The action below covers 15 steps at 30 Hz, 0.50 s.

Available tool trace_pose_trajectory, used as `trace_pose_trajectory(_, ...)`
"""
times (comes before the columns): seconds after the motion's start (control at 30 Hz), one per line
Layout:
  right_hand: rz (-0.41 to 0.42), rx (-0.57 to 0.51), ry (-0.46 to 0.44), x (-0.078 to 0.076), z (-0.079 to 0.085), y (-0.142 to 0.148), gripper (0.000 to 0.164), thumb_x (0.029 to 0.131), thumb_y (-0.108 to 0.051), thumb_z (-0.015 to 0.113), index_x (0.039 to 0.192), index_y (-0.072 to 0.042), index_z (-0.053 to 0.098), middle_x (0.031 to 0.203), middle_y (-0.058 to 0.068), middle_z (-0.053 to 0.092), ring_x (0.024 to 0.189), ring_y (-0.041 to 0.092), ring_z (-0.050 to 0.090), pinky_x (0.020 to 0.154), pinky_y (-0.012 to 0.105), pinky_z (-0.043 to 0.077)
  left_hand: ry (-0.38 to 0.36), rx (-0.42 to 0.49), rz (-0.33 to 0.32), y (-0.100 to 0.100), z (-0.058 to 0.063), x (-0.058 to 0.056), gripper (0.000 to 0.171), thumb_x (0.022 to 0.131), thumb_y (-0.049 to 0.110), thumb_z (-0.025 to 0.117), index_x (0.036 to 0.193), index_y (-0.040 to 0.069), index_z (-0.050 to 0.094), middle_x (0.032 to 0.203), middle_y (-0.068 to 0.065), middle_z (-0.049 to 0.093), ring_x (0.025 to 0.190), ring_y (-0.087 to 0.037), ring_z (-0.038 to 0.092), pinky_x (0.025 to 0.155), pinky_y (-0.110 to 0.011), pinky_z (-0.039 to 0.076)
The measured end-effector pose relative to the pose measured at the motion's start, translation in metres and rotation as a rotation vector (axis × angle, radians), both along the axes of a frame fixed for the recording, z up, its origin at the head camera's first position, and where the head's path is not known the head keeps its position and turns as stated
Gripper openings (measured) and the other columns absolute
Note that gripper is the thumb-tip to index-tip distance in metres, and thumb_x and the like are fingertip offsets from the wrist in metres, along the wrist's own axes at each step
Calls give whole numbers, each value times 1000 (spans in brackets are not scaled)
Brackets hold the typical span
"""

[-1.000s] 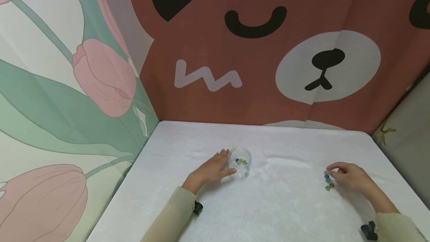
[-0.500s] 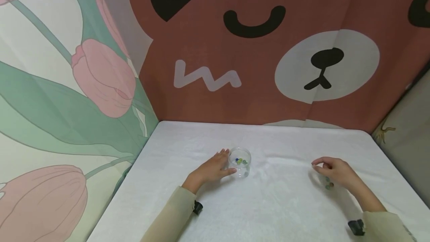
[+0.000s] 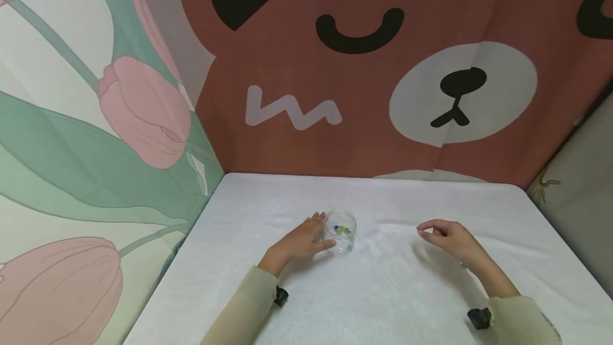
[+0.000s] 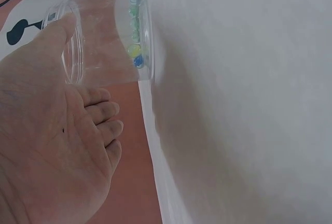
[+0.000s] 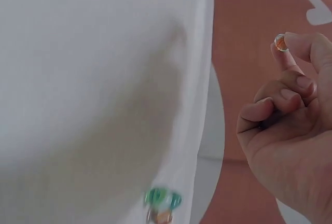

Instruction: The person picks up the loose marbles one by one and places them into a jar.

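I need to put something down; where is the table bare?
Bare: the table between jar and right hand; the far strip along the bear wall; the near middle between the sleeves. Crowded: at the jar, with the left hand right at its side, and by the right hand, where loose marbles lie.

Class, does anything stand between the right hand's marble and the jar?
Nothing visible: only white tablecloth shows between the glass marble pinched in the right hand and the clear jar; the left hand is at its opposite side.

Soft, muted light casts blurry-edged shadows on the white cloth.
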State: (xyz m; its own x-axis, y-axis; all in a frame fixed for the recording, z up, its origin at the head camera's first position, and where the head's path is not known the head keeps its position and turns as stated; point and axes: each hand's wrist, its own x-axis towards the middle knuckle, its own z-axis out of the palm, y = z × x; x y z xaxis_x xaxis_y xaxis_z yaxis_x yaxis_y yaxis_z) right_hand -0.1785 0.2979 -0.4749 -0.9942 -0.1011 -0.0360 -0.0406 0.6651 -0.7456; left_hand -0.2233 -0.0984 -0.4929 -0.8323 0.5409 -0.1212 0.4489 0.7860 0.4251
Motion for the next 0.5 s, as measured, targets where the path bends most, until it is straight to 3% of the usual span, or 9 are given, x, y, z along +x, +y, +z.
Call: trace_pose_trajectory(0.5,50,-198,-40,-12,6,-46,43,95,-36,72,122,-2,71,68,-3,44,62,12,37,49,27,34,-4,5,-1,0,-2,-2,94,98,69,45,162,7,18,169,-6,16,157,-19,9,128,-36,11)
